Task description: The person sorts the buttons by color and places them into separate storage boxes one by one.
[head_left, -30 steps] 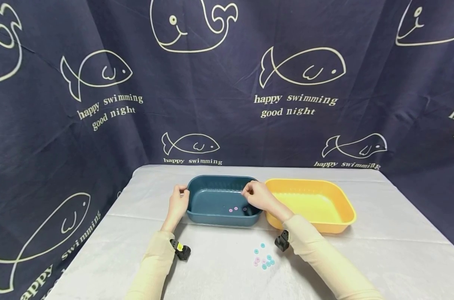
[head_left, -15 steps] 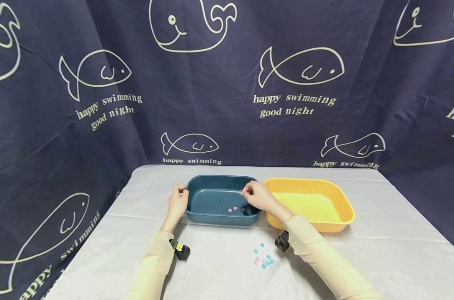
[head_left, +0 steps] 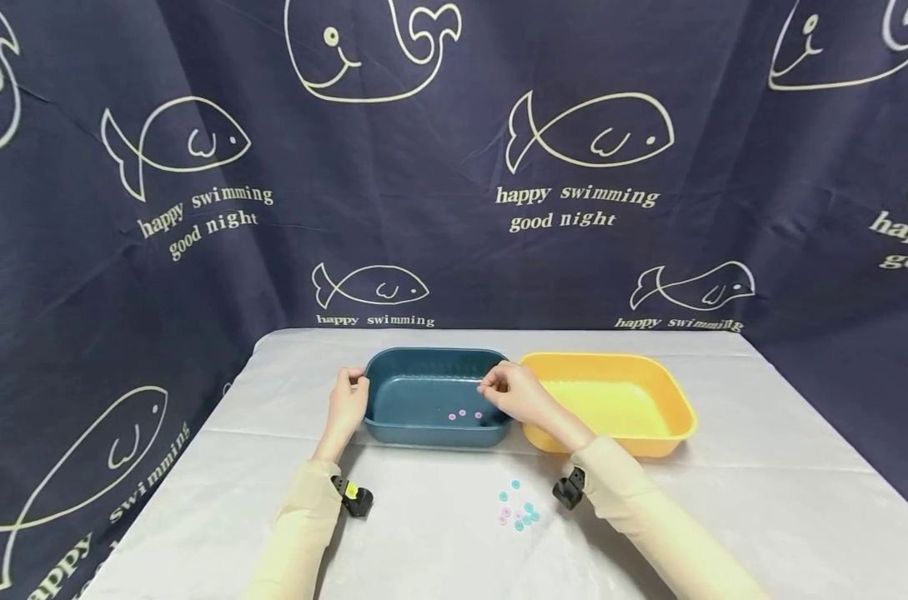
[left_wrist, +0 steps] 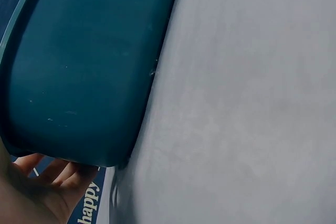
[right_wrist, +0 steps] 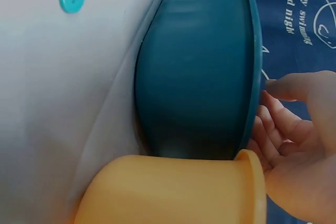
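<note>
Three pink buttons [head_left: 463, 412] lie in the blue bin [head_left: 431, 436], on its floor towards the right front. The right hand [head_left: 519, 393] is above that bin's right end, thumb and index finger drawn together at the tips; I cannot tell whether a button is between them. The left hand [head_left: 345, 404] grips the bin's left end, apparently to steady it. The step in hand looks like placing pink buttons in this bin.

Nearer the person, on the table [head_left: 423, 525], three loose pink buttons [head_left: 519, 516] lie mixed with six turquoise buttons [head_left: 529, 507]. If the right hand does hold a button, the next move calls for parting thumb and finger over the bin; if not, for reaching back to the pile and picking out one pink button. The yellow bin [head_left: 611, 447] stands right beside the blue one.
</note>
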Motion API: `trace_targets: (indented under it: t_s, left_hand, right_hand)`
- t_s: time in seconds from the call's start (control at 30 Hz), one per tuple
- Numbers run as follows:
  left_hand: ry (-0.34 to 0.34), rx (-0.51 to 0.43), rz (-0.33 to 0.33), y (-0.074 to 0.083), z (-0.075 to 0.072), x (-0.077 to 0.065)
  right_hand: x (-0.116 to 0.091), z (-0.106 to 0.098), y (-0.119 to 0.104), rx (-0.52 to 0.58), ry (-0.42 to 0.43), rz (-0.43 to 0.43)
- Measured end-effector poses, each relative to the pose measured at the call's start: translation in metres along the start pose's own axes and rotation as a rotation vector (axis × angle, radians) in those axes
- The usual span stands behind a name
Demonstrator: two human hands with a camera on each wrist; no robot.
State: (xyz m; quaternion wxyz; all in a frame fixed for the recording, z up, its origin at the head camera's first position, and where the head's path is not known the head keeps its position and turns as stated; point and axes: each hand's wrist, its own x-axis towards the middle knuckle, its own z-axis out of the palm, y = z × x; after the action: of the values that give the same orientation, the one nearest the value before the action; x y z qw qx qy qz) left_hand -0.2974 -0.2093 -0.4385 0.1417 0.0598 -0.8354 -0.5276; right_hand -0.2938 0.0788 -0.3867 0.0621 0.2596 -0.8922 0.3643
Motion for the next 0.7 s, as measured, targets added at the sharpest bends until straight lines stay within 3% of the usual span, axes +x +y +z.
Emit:
trace_targets:
  t_s: [0.7]
  left_hand:
    - [-0.018,0.019,-0.031,0.001,0.001,0.001]
  right_hand:
    - [-0.035,-0.012,0.000,0.048,0.025,-0.092]
